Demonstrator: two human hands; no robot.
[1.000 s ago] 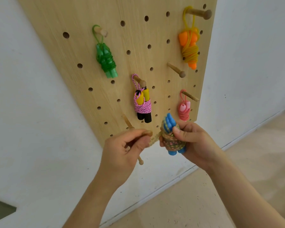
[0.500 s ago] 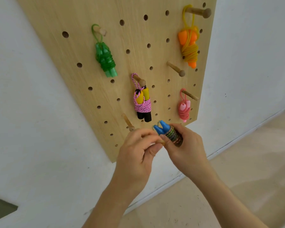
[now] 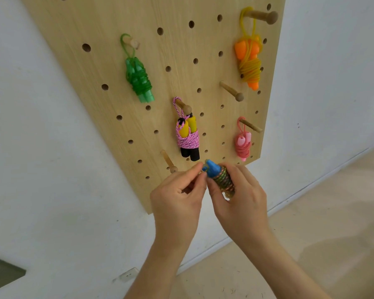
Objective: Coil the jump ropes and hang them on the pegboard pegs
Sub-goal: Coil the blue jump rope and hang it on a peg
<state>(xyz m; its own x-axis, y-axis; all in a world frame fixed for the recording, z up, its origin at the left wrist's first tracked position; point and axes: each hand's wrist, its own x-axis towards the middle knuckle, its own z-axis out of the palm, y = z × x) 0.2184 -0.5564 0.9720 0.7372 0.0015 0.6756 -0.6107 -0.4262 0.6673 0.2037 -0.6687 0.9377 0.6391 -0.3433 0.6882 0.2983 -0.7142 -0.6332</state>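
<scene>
Grips a coiled jump rope (image 3: pixel 221 179) with blue handles in the right hand (image 3: pixel 242 201), with fingers curled round the multicoloured windings, in front of the lower edge of the pegboard (image 3: pixel 108 61). Pinches a bit of cord at the blue handle tips with the left hand (image 3: pixel 177 195), thumb against forefinger. Shows four bundles hung on pegs above: green rope (image 3: pixel 138 80), orange rope (image 3: pixel 249 65), striped pink rope (image 3: pixel 187 140), small pink rope (image 3: pixel 243 145). Leaves bare a middle-right peg (image 3: pixel 231 91) and a lower-left peg (image 3: pixel 168 161), just above the left hand.
</scene>
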